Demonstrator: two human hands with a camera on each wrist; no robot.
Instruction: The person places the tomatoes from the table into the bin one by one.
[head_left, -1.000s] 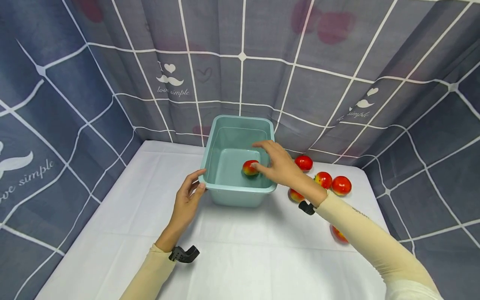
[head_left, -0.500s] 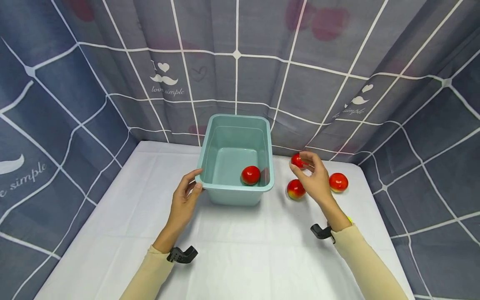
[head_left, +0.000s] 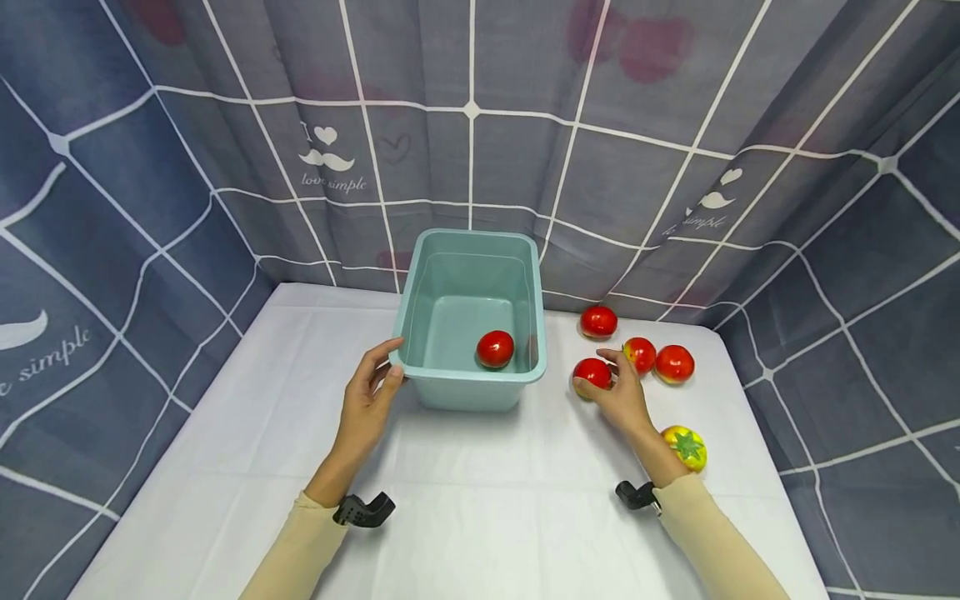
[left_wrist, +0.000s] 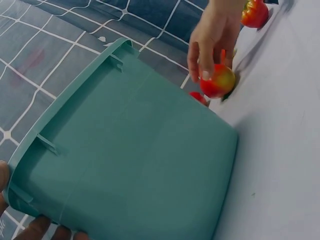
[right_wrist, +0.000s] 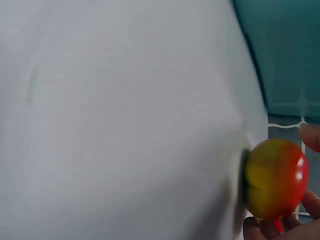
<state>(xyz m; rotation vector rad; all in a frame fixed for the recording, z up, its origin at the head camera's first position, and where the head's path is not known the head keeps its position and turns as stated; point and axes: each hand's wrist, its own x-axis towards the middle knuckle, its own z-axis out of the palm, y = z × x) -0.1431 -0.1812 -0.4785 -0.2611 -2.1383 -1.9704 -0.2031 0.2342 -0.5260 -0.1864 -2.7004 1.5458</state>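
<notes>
A teal plastic bin (head_left: 468,321) is seen in the head view at the far middle of a white tablecloth (head_left: 480,500), and its near left corner is gripped by the left hand (head_left: 367,400), thumb over the rim and fingers curled against the outer wall. One red tomato (head_left: 496,348) is seen inside the bin, near its right wall.

To the right of the bin, a tomato (head_left: 592,372) on the cloth is closed on by the right hand (head_left: 622,400), with the fingertips placed around it; it cannot be told whether it has been lifted off the cloth. Three further tomatoes lie just beyond: one at the far edge (head_left: 598,321), one beside the fingers (head_left: 639,354), and one to its right (head_left: 674,363). A yellow-green tomato (head_left: 683,447) with a green stem lies near the right wrist.

The bin's outer wall and ribbed rim are shown from outside by the left wrist view, with fingertips at its lower corner, a detail not given by the head view; the right hand's fingers (left_wrist: 212,37) are also seen there, draped over the grasped tomato.

In the blurred right wrist view, that tomato's yellow-green underside is revealed, which is hidden from the head camera. A checked grey curtain (head_left: 480,125) is hung behind the scene.
</notes>
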